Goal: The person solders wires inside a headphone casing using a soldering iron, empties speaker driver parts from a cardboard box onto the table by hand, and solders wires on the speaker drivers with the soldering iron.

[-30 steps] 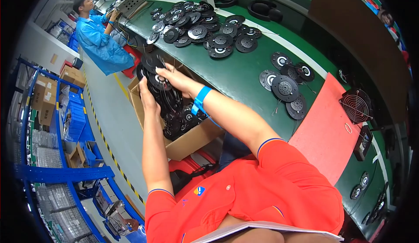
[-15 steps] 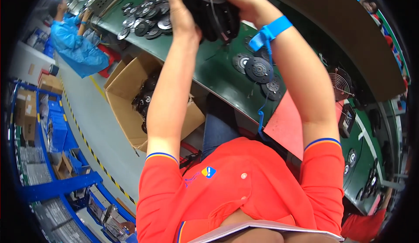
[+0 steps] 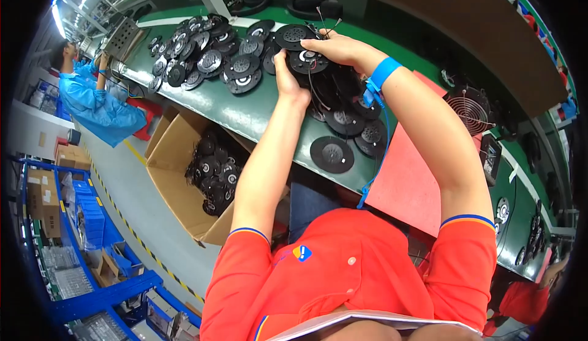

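Observation:
A bunch of black round speaker discs (image 3: 308,62) with thin wires hangs between my hands above the green workbench (image 3: 275,120). My left hand (image 3: 290,85) is closed against the left edge of the bunch, thumb up. From the right, my right hand (image 3: 340,49) grips the bunch with its thumb across a perforated disc (image 3: 293,35) on top. The fingers of both hands are mostly hidden behind the discs. Just below the bunch, several loose discs lie on the bench, among them a flat black disc (image 3: 332,154). A blue wrist strap (image 3: 386,72) circles my right wrist, its cord running down.
A large pile of similar discs (image 3: 199,50) covers the bench at left. Below the bench edge stands an open cardboard box (image 3: 174,181) with black parts inside. A pink mat (image 3: 407,181) and a round fan guard (image 3: 470,115) lie right. A blue-clad co-worker (image 3: 101,105) sits far left.
Both hands have come nearer and slightly right with the bunch of discs. More discs now show on the bench left of my hands. The view has shifted too.

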